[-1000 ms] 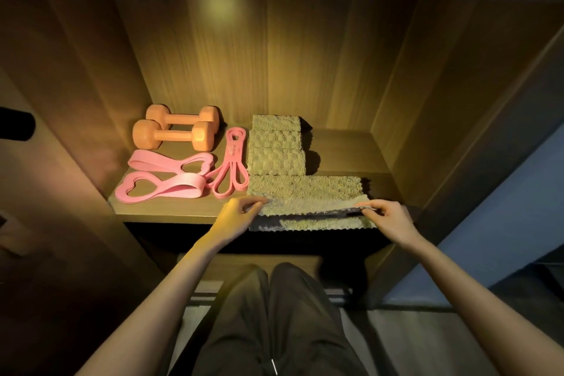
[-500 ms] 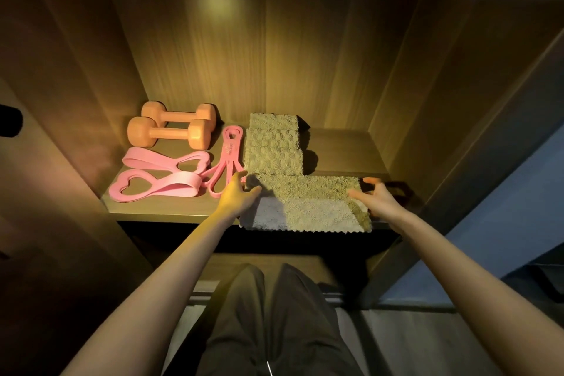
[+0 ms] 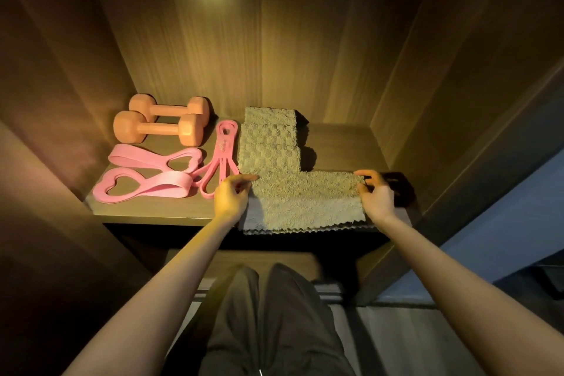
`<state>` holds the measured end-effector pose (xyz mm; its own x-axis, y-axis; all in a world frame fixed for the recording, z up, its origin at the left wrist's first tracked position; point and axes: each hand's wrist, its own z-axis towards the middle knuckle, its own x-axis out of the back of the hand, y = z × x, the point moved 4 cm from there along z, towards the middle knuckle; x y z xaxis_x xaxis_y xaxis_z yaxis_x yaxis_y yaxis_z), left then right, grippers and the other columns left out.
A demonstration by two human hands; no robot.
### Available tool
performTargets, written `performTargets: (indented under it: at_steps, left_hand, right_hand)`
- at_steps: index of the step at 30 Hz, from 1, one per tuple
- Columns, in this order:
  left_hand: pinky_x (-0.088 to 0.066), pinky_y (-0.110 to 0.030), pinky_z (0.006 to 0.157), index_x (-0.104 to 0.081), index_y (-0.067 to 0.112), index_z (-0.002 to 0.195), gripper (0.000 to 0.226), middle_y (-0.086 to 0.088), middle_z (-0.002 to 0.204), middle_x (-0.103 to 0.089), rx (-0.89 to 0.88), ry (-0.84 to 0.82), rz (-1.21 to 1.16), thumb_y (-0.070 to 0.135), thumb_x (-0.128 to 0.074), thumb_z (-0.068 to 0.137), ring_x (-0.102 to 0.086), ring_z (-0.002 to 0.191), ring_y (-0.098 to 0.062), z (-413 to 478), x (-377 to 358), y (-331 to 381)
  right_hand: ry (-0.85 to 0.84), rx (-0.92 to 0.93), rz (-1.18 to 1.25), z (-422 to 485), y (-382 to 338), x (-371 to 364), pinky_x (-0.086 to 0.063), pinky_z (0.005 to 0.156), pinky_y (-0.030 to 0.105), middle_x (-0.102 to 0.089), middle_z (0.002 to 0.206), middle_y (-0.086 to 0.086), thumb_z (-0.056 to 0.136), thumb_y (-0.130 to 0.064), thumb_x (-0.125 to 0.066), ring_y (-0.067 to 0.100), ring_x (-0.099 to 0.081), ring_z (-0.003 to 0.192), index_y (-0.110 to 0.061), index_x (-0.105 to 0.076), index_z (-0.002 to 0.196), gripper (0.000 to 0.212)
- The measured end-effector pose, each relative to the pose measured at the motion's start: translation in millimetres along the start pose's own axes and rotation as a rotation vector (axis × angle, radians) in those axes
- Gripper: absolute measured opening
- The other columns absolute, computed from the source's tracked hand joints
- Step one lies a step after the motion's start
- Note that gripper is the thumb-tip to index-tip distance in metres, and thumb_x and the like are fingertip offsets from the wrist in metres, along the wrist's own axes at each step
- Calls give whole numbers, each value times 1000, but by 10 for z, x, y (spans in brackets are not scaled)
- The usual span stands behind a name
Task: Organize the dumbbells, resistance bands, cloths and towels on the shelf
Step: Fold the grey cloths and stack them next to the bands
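Dumbbells (image 3: 158,125) back-left; bands (image 3: 146,174) in front; towels (image 3: 271,143) right

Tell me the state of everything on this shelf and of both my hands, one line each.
dumbbells: lying on their sides, side by side, back left.
flat pink bands: lying flat in front of the dumbbells.
thin pink band: looped, lying beside the towel stack.
towel stack: folded, at the back.
front cloth: folded, near edge overhanging the shelf.
left hand: pinching the front cloth's left edge.
right hand: pinching its right edge.
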<state>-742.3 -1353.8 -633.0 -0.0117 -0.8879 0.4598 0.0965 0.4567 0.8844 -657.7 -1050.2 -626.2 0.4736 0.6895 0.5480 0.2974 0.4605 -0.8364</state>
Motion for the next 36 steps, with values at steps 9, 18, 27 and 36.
performTargets:
  at_steps: [9,18,27,36]
  left_hand:
    - [-53,-27,80,-71,20,109,25,-3,113,-67,-79,-34,117,8,-58,92,-64,95,-16,24,6,-36]
    - [-52,-49,74,-65,13,114,27,-15,115,-50,-385,10,599,14,-61,87,-47,107,-34,-166,70,198]
    - [-37,-41,99,-54,29,132,42,-2,135,-49,-506,-324,856,44,-37,97,-40,121,-28,-197,-294,235]
    - [-24,-35,85,-47,35,136,40,11,132,-52,-520,-477,764,45,-38,98,-35,112,-20,-570,-428,459]
  right_hand:
    - [-32,87,-247,57,67,-35,-44,49,26,-61,119,12,98,-12,-50,18,-56,57,-21,-54,120,24]
    - [-69,411,-813,-217,-316,-11,-54,66,28,-39,135,4,97,-17,-48,18,-59,81,-19,-51,129,33]
    - [-288,667,-904,-725,-283,-247,-42,90,35,-53,119,-3,100,-32,-39,17,-52,108,-32,-47,134,35]
    - [-378,298,-1102,-244,-139,22,-25,110,47,-25,157,-1,102,-31,-26,28,-27,141,-38,-24,149,47]
